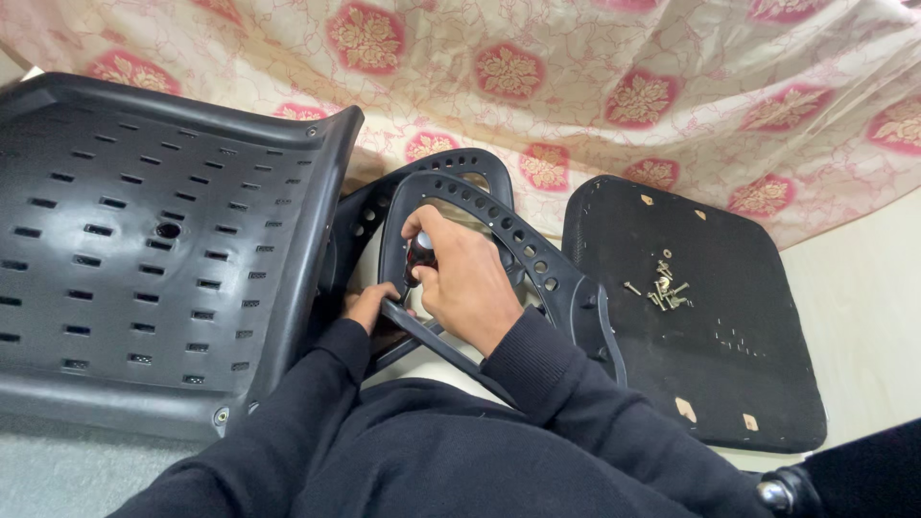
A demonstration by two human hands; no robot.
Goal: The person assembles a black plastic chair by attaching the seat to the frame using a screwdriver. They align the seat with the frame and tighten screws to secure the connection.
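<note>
- A floral cloth (595, 86), cream with red medallions, drapes across the whole top of the view.
- A black plastic shell (144, 249) (slotted all over, with a round hole near its middle) fills the left side, leaning against the frame.
- A black seat pad (720, 374) lies underside up at the right, on a pale floor (863, 307).
- A black curved frame (537, 259) with a row of round holes along its rim sits in the centre, between the shell and the pad; a second, similar frame lies just behind it.
- Both arms wear black sleeves (576, 412) that come up from the bottom edge.
- The right hand (460, 278) is closed round a dark-handled screwdriver (419, 257), held upright with its tip pointing down at the frame's lower bar.
- The left hand (369, 305) rests on that lower bar, beside the screwdriver's tip, fingers curled onto it (how tightly, I cannot tell).
- A small heap of pale screws (664, 288) lies on the pad, well apart from both hands.
- A shiny chrome piece (772, 494) shows at the bottom right corner.
</note>
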